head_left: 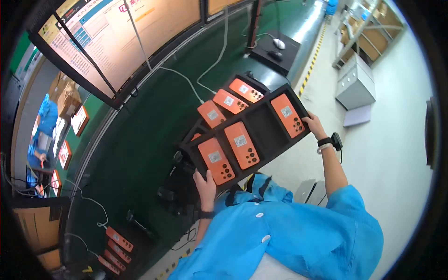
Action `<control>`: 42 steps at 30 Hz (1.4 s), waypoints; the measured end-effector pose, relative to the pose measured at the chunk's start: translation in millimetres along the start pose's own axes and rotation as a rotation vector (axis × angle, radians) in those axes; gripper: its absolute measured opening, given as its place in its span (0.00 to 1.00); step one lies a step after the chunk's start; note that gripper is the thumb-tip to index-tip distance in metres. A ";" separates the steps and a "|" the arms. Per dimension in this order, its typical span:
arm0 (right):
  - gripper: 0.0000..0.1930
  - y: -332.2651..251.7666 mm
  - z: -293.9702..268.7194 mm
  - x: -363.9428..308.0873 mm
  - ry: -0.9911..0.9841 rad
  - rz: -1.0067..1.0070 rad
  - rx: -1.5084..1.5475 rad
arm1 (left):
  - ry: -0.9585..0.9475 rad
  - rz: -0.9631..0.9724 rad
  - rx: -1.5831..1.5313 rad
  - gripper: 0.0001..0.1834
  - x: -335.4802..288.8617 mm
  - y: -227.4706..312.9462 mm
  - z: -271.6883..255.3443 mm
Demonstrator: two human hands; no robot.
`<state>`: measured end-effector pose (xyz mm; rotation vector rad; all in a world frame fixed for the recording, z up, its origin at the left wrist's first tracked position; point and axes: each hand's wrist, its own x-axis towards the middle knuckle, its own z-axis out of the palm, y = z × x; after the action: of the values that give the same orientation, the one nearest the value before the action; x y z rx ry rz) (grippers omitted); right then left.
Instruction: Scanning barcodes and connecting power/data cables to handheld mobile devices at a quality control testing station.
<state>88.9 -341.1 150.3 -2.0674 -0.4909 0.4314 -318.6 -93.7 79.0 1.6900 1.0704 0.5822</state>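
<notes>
I hold a black tray [267, 129] tilted in front of me, one hand at each end. My left hand [205, 189] grips its near left corner, thumb over the rim beside an orange phone [217, 163]. At the right end my right hand [315, 127] is closed on the edge, beside another orange phone [285, 112]. A third orange phone [240, 142] lies between them, and the slot to its right holds no phone. All three lie back up, with white square labels and dark camera rings. Beyond the tray, several more orange phones [228, 100] lie in a second black tray, partly hidden.
The dark green workbench [140, 154] carries white cables and, at lower left, several orange phones [119, 239]. A lit screen [107, 37] stands behind it. A white mouse [279, 44] lies on a black pad at the far end. Across the bench another person [46, 114] in blue works. Grey cabinet [357, 84] stands right.
</notes>
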 end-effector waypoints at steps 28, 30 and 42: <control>0.15 -99.0 336.2 249.4 -0.629 -0.567 -0.440 | 0.370 -0.291 0.707 0.13 272.7 62.5 125.0; 0.14 -80.2 331.0 252.0 -0.658 -0.749 -0.332 | 0.302 -0.137 0.670 0.12 263.8 69.7 128.3; 0.10 -109.8 267.5 218.2 -0.984 -0.771 -0.416 | 0.035 -0.249 0.722 0.10 216.7 91.0 129.7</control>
<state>127.8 13.4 86.8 -1.7101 -2.0022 0.8998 -76.2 21.0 90.5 2.1022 1.6127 0.0496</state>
